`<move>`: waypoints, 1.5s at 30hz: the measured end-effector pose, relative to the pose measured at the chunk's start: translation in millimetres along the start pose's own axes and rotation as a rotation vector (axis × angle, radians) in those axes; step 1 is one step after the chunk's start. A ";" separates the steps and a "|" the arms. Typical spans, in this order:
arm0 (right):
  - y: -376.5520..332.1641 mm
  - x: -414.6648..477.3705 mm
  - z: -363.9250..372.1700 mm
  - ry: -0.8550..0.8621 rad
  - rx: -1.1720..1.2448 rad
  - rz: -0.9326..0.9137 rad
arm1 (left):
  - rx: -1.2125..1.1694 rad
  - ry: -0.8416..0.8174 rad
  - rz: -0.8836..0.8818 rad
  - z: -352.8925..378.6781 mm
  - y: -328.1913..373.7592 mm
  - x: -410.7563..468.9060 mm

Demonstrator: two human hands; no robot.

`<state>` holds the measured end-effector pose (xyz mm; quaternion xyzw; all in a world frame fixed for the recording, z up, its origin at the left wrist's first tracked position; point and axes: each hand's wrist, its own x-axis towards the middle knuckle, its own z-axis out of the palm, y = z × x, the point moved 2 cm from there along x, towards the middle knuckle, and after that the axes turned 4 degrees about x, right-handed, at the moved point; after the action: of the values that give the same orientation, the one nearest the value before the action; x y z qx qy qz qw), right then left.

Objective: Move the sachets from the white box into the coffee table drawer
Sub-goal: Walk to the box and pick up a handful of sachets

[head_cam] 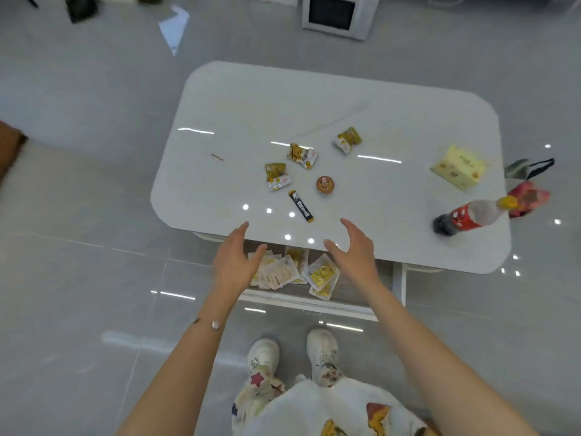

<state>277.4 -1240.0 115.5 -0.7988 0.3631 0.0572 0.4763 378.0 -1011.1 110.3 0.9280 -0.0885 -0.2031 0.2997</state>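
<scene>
Loosely, the fingers of the left hand and right hand were held released, nothing grasped; the sachets were seen between them, in the drawer.

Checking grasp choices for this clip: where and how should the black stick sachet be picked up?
Probably pinch the black stick sachet across its narrow width near mid-length, coming from above: it lies flat on the coffee table, long and thin, with both long edges clear.
</scene>
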 end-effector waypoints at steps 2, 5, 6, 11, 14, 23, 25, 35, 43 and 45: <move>-35.7 -18.0 -23.0 -0.018 -0.210 -0.085 | 0.142 0.031 0.046 -41.5 17.5 -19.1; -88.5 -43.2 -43.7 -0.042 -0.418 -0.229 | 0.301 0.107 0.048 -101.7 33.0 -53.3; -107.9 -51.2 -47.0 -0.042 -0.451 -0.285 | 0.329 0.137 0.037 -120.1 34.5 -65.2; -202.4 -90.6 -31.5 -0.102 -0.587 -0.549 | 0.371 0.236 -0.122 -194.7 15.5 -125.0; -250.4 -121.5 5.9 -0.188 -0.616 -0.684 | 0.329 0.293 -0.265 -230.3 -15.5 -164.3; -353.8 -250.3 176.8 -0.451 -0.718 -1.010 | 0.235 0.457 -0.608 -317.5 -153.4 -302.4; -370.6 -279.0 214.7 -0.490 -0.734 -1.055 | 0.213 0.476 -0.667 -334.0 -184.6 -332.1; -435.9 -382.4 374.1 -0.625 -0.747 -1.240 | 0.144 0.643 -0.847 -402.8 -300.1 -432.2; -468.1 -435.7 479.6 -0.821 -0.836 -1.386 | 0.089 0.679 -1.002 -430.3 -357.8 -457.2; -475.5 -446.6 507.7 -0.873 -0.846 -1.428 | 0.066 0.687 -1.060 -436.9 -375.1 -461.5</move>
<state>382.4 -463.4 378.8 -0.8473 -0.4749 0.1732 0.1628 165.6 -350.0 359.9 0.8667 0.4783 -0.0115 0.1411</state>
